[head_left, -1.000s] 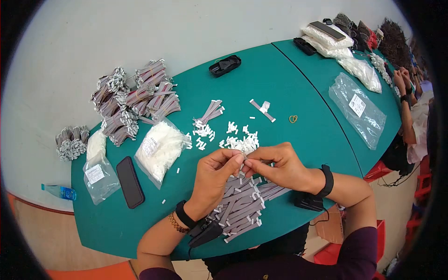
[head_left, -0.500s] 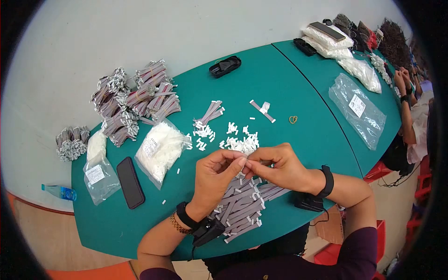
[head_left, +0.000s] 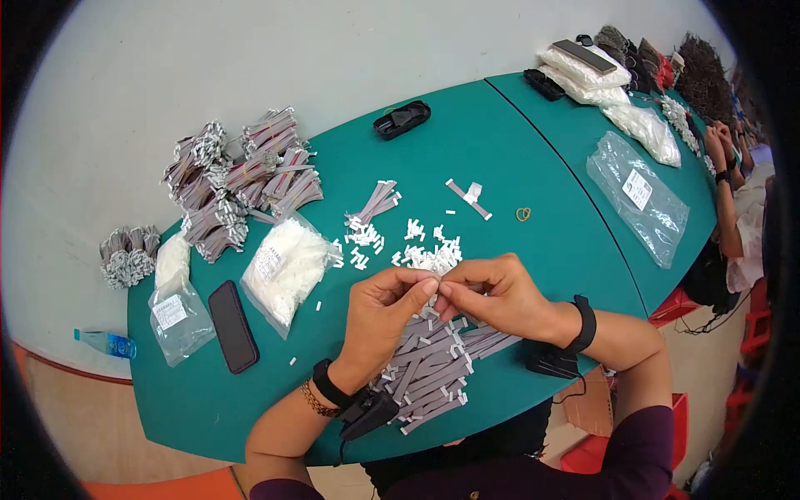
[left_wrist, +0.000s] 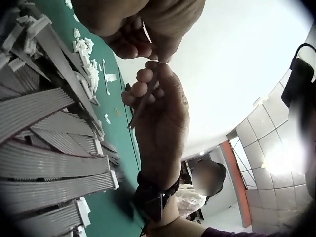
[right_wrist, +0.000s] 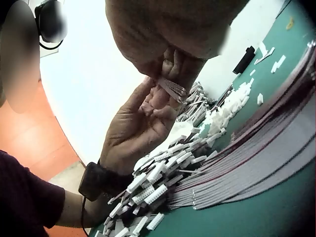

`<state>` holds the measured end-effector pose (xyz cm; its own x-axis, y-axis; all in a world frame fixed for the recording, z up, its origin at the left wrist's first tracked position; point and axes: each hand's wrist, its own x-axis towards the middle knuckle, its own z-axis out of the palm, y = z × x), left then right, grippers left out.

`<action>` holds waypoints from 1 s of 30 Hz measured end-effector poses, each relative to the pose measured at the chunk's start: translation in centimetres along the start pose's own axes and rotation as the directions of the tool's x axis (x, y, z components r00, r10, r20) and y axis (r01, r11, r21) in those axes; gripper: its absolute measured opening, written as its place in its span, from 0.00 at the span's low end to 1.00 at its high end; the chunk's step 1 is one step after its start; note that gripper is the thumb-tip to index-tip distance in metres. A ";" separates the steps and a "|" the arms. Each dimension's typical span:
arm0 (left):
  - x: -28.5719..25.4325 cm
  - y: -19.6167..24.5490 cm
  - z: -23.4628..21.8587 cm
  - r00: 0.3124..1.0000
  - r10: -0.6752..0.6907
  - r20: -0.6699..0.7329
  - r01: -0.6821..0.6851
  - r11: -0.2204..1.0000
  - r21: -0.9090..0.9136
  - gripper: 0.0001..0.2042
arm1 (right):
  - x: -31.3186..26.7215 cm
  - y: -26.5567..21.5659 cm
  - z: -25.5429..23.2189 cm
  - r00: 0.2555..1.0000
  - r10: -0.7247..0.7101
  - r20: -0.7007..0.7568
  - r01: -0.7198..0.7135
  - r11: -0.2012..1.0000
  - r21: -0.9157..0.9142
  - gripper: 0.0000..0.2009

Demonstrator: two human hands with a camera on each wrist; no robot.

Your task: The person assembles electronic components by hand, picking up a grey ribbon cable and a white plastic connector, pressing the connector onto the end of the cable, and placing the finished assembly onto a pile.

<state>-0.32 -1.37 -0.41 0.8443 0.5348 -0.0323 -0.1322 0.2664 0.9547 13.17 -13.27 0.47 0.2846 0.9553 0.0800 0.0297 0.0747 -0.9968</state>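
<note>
My left hand (head_left: pixel 382 315) and right hand (head_left: pixel 507 298) meet fingertip to fingertip above the front of the table. Between them they pinch a thin grey ribbon cable (left_wrist: pixel 144 102), which lies across the right palm in the left wrist view. Its stripped wire ends show as a small fan (right_wrist: pixel 174 91) in the right wrist view. The left thumb and forefinger close on the cable's other end; what sits between those tips is hidden. Below the hands spreads a pile of grey ribbon cables (head_left: pixel 429 371) with white connectors. Just beyond lies a heap of small white connectors (head_left: pixel 433 252).
Bundled ribbon cables (head_left: pixel 250 171) stack at the back left. A bag of white parts (head_left: pixel 283 271) and a phone (head_left: pixel 232 327) lie on the left. Rubber bands (head_left: pixel 523 214), a black case (head_left: pixel 402 119) and a clear bag (head_left: pixel 640 196) lie further off. Another person's hands (head_left: pixel 718 142) work at far right.
Both hands stay in the same place with their fingertips together. The fingers shift only slightly, and the left wrist turns a little.
</note>
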 end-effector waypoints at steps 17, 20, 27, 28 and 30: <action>0.1 0.1 -0.1 0.996 0.087 0.035 -0.089 0.992 0.093 0.04 | 0.2 0.7 0.1 1.000 -0.004 -0.020 0.003 0.998 -0.055 0.07; 0.2 0.1 -0.2 0.997 0.070 0.044 -0.074 0.993 0.092 0.05 | 0.2 0.8 0.2 0.999 -0.003 -0.032 0.003 1.000 -0.006 0.08; 0.4 0.1 -0.6 0.998 0.005 0.068 -0.012 0.995 0.103 0.06 | 0.2 0.6 -0.2 0.999 0.044 0.009 -0.045 0.995 0.087 0.08; 0.5 0.1 -0.7 0.997 -0.005 0.082 -0.002 0.996 0.090 0.07 | 0.2 0.5 -0.3 0.999 0.052 0.006 -0.053 0.993 0.105 0.08; 0.7 0.3 -1.0 0.993 -0.008 0.114 0.001 0.998 0.064 0.08 | 0.2 0.2 -0.4 0.998 0.070 0.001 -0.069 0.988 0.141 0.07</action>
<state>-0.28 -0.11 -0.46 0.8990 0.4379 -0.0063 -0.0979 0.2149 0.9717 13.64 -13.17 0.29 0.2853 0.9584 0.0103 -0.1260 0.0481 -0.9909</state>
